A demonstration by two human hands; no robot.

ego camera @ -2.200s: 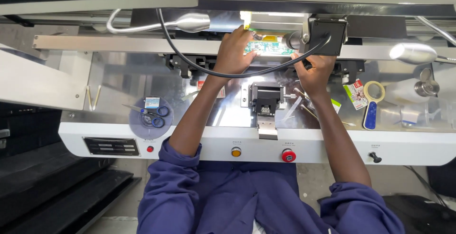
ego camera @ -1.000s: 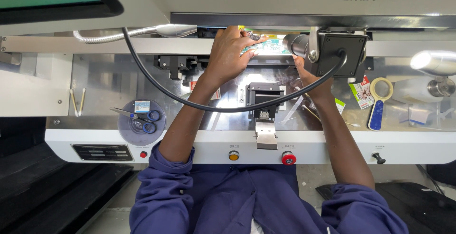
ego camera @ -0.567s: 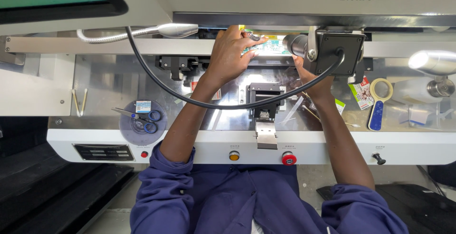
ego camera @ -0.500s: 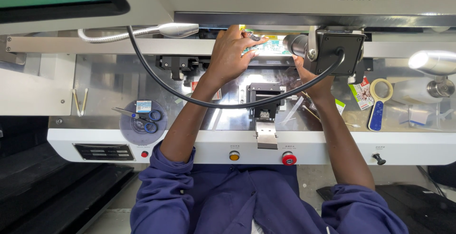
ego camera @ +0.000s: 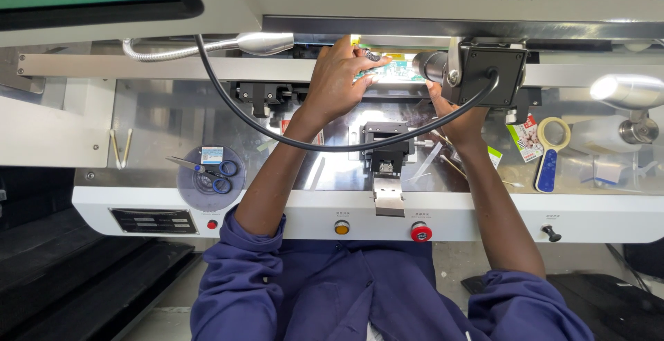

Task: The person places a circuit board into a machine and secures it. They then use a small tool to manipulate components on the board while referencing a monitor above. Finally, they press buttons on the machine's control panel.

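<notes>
Dark blue pushed-up sleeves (ego camera: 242, 272)

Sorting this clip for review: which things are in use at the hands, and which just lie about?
In use: left hand and right hand on the green circuit board, beside the black camera unit.

Lying about: scissors, magnifier, tape roll.
</notes>
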